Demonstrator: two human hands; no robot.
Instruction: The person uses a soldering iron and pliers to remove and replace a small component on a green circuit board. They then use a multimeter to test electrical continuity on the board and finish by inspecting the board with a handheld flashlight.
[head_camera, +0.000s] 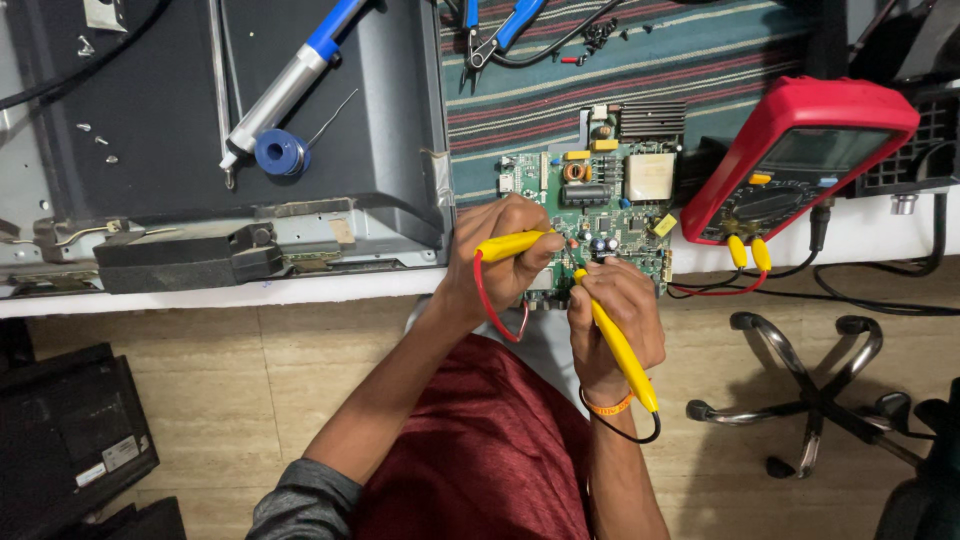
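Note:
A green circuit board (612, 205) lies at the table's front edge on a striped cloth. My left hand (500, 265) grips a yellow probe with a red lead (508, 245), its tip pointing right onto the board. My right hand (612, 325) grips a second yellow probe with a black lead (622, 352), its tip touching the board near small capacitors. Both leads run to a red multimeter (795, 155) at the right of the board.
A dark opened appliance back (200, 130) fills the left of the table, with a blue-handled soldering iron (290, 80) and a blue solder spool (280, 152) on it. Blue-handled pliers (500, 30) lie at the top. A chair base (820, 395) stands on the floor at right.

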